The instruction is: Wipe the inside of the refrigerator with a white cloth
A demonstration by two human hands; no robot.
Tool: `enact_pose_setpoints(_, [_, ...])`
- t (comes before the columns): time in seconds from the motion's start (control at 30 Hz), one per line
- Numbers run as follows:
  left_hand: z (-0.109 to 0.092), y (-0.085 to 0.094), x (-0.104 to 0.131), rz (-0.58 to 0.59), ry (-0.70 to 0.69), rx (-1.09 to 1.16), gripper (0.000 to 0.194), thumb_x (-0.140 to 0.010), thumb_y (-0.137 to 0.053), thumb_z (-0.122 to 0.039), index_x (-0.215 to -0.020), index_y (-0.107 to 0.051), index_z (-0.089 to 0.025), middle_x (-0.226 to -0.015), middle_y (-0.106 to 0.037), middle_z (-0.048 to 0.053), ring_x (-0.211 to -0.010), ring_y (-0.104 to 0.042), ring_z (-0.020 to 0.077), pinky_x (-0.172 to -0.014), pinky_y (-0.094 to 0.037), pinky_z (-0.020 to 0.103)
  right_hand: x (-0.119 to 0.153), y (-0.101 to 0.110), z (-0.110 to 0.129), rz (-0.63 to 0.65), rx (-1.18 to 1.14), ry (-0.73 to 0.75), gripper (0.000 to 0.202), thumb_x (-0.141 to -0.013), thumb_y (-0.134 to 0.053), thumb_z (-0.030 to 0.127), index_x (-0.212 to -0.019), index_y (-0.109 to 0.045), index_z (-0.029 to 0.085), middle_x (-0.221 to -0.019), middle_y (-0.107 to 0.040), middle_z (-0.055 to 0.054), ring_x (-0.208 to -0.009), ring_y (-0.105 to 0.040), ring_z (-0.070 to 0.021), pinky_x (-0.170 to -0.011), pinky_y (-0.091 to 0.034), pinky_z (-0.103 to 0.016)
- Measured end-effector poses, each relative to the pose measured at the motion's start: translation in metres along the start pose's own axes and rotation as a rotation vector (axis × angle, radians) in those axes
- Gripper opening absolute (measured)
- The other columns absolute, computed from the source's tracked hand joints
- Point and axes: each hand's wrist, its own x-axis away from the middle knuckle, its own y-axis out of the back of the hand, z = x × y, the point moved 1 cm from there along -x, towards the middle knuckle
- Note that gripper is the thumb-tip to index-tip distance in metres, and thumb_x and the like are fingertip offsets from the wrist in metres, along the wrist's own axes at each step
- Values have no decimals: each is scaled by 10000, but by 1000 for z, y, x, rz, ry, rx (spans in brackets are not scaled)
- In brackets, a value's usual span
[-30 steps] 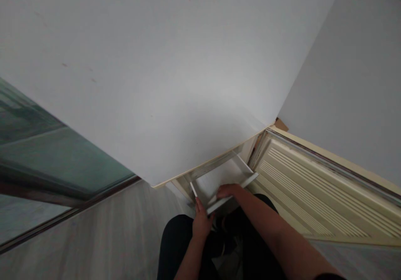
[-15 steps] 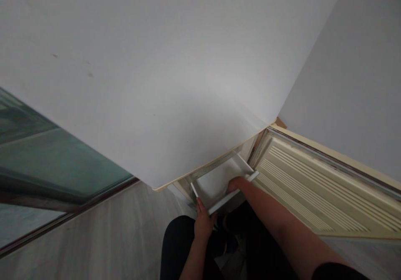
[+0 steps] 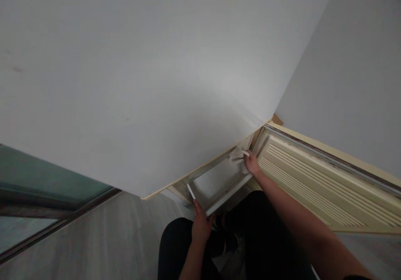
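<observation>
The right hand (image 3: 251, 165) was no longer low at the front board, as it was half a second before; it had gone to the far right end of the white drawer (image 3: 216, 184), and a white cloth (image 3: 237, 154) could now be seen in it. The fingers of this hand were closed together on the cloth, which was blurred. The left hand (image 3: 201, 225) stayed at the near left corner, its fingers clamped on the drawer, only a little apart. The drawer stood pulled out between the two hands, below the edge of the white top (image 3: 188, 83).

I counted two hands, one drawer, one cloth and one cream ribbed panel (image 3: 313, 184), which was to the right of the right hand. One brown piece (image 3: 277, 120) lay beyond this hand. Two dark-clothed knees (image 3: 177, 234) were near the left hand.
</observation>
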Motion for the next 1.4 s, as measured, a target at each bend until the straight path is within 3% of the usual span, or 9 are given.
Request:
enact_pose_setpoints(0.1, [-1, 0, 0, -8, 0, 2, 970, -915, -548, -370, -1571, 88, -45, -1614, -213, 325, -1369, -516, 344, -995, -506, 396, 16, 5, -7, -217, 32, 209, 555, -949, -292, 129, -1480, -452, 96, -1564, -385, -179, -1498, -283, -290, -1210, -291, -512])
enact_pose_setpoints(0.2, [-1, 1, 0, -12, -2, 4, 971, -916, -541, -381, -1575, 94, -59, -1625, -198, 311, -1352, -533, 345, -1001, -504, 409, 20, -9, -19, -46, 204, 381, 547, -899, -415, 139, -1429, -551, 158, -1612, -331, -131, -1541, -160, -301, -1250, -186, -528])
enact_pose_setpoints(0.33, [-2, 2, 0, -4, 9, -3, 972, -914, -536, -369, -1574, 106, -58, -1621, -220, 305, -1342, -542, 344, -985, -511, 398, 8, -47, -35, 299, 369, 139, 608, -893, -494, 145, -1498, -461, 103, -1606, -312, -207, -1507, -260, -339, -1204, -298, -493])
enact_pose_setpoints(0.5, [-4, 3, 0, 18, 18, -25, 947, -935, -505, -396, -1565, 87, -9, -1596, -242, 343, -1316, -563, 359, -967, -517, 411, -13, -75, -41, 323, 366, 1, 626, -973, -488, 307, -1542, -367, 76, -1599, -273, -271, -1468, -327, -376, -1158, -347, -476])
enact_pose_setpoints(0.73, [-4, 4, 1, 2, 1, -26, 951, -931, -517, -392, -1568, 88, -27, -1622, -193, 320, -1408, -468, 350, -1031, -483, 409, -13, -65, -49, 338, 306, -12, 428, -977, -416, 203, -1345, -600, 85, -1375, -561, -232, -1206, -613, -288, -1046, -462, -389])
enact_pose_setpoints(0.9, [-3, 4, 0, 9, 9, -12, 934, -919, -557, -360, -1586, 31, -75, -1604, -253, 313, -1325, -555, 363, -984, -508, 421, 33, -48, -66, 248, 262, 124, 494, -934, -418, 165, -1399, -562, 80, -1536, -443, -188, -1401, -452, -281, -1181, -346, -376])
enact_pose_setpoints(1.0, [-3, 5, 0, 9, 15, 8, 917, -911, -577, -345, -1595, -11, -116, -1596, -282, 295, -1269, -602, 355, -970, -515, 421, 64, -42, -67, 202, 227, 226, 522, -924, -419, 159, -1422, -551, 72, -1511, -487, -160, -1439, -400, -266, -1247, -239, -386])
enact_pose_setpoints(1.13, [-2, 5, 0, -4, 14, 55, 884, -881, -616, -308, -1584, -110, -128, -1590, -300, 283, -1318, -563, 347, -1002, -503, 427, 103, -54, -41, 184, 162, 298, 534, -897, -415, 136, -1402, -577, 74, -1491, -510, -158, -1428, -417, -277, -1245, -254, -430])
enact_pose_setpoints(1.4, [1, 12, -4, -56, -73, 311, 794, -731, -663, -174, -1470, -378, -116, -1536, -435, 216, -1420, -455, 289, -1120, -439, 391, 172, -127, 72, 347, -101, 637, 649, -911, -515, 270, -1543, -406, 167, -1609, -348, -130, -1515, -243, -324, -1241, -236, -516])
